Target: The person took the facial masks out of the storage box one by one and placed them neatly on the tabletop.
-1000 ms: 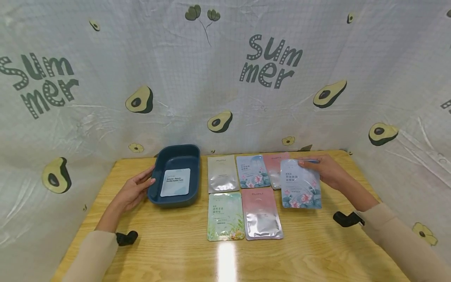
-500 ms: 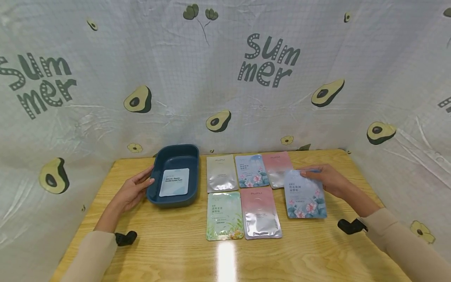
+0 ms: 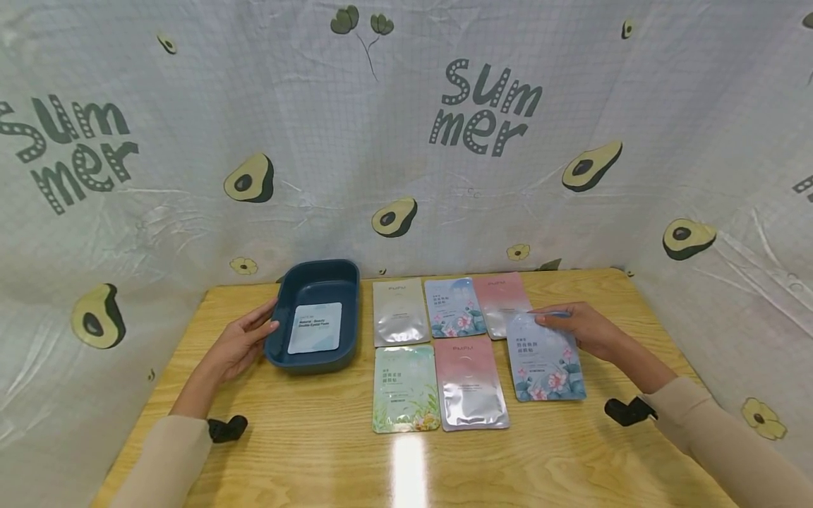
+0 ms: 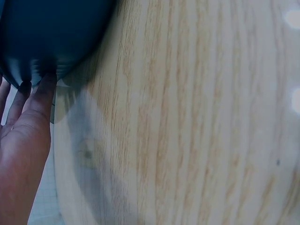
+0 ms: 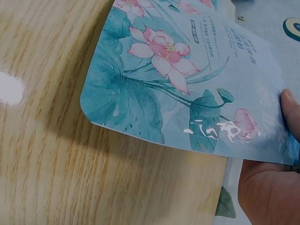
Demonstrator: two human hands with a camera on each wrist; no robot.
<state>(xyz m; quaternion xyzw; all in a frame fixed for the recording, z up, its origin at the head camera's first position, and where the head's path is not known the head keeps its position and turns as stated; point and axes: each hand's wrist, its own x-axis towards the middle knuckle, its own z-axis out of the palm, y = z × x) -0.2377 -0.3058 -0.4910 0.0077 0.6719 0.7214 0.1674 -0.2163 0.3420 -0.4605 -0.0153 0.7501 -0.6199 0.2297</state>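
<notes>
My right hand point(image 3: 587, 329) pinches the upper right part of a blue sheet mask packet point(image 3: 547, 367) printed with pink lotus flowers, thumb on its front. In the right wrist view that mask packet point(image 5: 187, 79) is tilted, its lower edge raised and casting a shadow on the wood. At the left, my left hand point(image 3: 240, 346) rests its fairly straight fingers against the outer side of a dark blue plastic bin point(image 3: 317, 275). Those fingers point(image 4: 44, 96) touch the bin wall point(image 4: 51, 33) in the left wrist view. Inside the bin lies a white-and-blue eyelid paste packet point(image 3: 315, 329).
Between the hands lie a cream mask packet point(image 3: 401, 310), another blue lotus packet point(image 3: 454, 307), a green packet point(image 3: 406, 388) and a pink-silver packet point(image 3: 471, 384). A second pink packet point(image 3: 504, 295) lies behind, partly overlapped by the held one. A patterned curtain point(image 3: 317, 141) borders the wooden table point(image 3: 305, 451).
The lotus mask packet in my right hand has come lower and nearer the table's front, first shifting right and then slightly back left. My left hand and the bin stay put.
</notes>
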